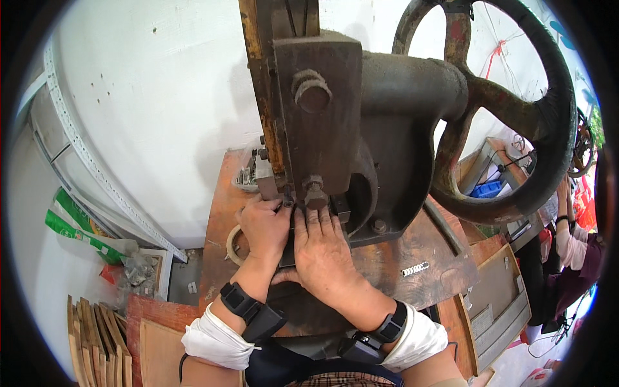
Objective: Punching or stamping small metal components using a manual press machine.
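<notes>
A heavy dark hand press [319,122] stands on the wooden bench, with large bolts on its front. My left hand [265,226] is closed at the lower left of its ram, thumb and fingers bent together against a small dark metal part [287,197]. What the fingers hold is hidden. Beside it, my right hand [322,255] lies flat with its fingers stretched forward under the lower bolt [315,192], thumb out to the left. The fingertips touch the press's base area; whatever lies beneath the palm cannot be seen.
A large handwheel [558,122] rises at the right. On the bench [380,277] are a roll of tape [233,245], a clear box of small metal parts [245,175], a metal bar [443,227] and a row of small metal rings [414,269]. Wooden slats [97,342] stand lower left. Another person [574,258] is at far right.
</notes>
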### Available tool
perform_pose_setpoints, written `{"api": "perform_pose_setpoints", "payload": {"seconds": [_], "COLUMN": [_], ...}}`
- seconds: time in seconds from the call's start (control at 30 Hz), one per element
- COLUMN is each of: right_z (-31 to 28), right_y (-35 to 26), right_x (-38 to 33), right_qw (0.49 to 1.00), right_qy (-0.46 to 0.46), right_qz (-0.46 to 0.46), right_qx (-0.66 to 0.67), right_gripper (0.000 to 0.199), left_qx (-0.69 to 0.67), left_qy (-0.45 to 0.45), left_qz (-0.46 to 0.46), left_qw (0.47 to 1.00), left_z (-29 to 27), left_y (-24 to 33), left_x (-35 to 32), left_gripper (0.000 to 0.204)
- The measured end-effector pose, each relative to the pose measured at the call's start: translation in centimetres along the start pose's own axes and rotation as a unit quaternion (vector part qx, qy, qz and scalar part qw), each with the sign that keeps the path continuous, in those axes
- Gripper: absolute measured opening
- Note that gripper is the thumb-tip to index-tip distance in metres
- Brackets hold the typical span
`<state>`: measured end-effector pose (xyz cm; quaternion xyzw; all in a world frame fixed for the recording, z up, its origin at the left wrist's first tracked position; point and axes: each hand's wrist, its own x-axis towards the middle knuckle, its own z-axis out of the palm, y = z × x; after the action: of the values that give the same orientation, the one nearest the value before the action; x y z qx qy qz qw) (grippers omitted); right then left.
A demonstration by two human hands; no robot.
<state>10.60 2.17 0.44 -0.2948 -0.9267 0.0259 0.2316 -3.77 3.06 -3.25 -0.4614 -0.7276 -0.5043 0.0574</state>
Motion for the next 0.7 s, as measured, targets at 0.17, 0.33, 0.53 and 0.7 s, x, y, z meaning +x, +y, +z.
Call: {"api": "perform_pose_setpoints", "payload": {"seconds": [0.17, 0.33, 0.53, 0.7], "right_z": [-0.2, -0.1, -0.6, -0.9], "right_y": [0.4, -0.1, -0.4, 0.1], "right_x": [0.7, 1.0, 1.6, 1.4], "right_qw": [0.999, 1.0, 0.999, 0.998], "right_qy": [0.004, 0.025, -0.008, 0.006], "right_qz": [-0.033, 0.011, 0.044, 0.024], "right_qx": [-0.017, -0.013, 0.014, 0.055], "right_gripper": [0.118, 0.125, 0.125, 0.121], "left_qx": [-0.048, -0.023, -0.032, -0.076], "left_qy": [-0.009, -0.002, -0.028, -0.001], "left_qz": [-0.013, 0.002, 0.006, 0.023], "left_qw": [0.999, 1.0, 0.999, 0.997], "left_z": [-0.6, -0.8, -0.9, -0.7], "left_y": [0.3, 0.6, 0.4, 0.4], "left_x": [-0.3, -0.4, -0.2, -0.2], "left_gripper": [0.015, 0.014, 0.012, 0.011]}}
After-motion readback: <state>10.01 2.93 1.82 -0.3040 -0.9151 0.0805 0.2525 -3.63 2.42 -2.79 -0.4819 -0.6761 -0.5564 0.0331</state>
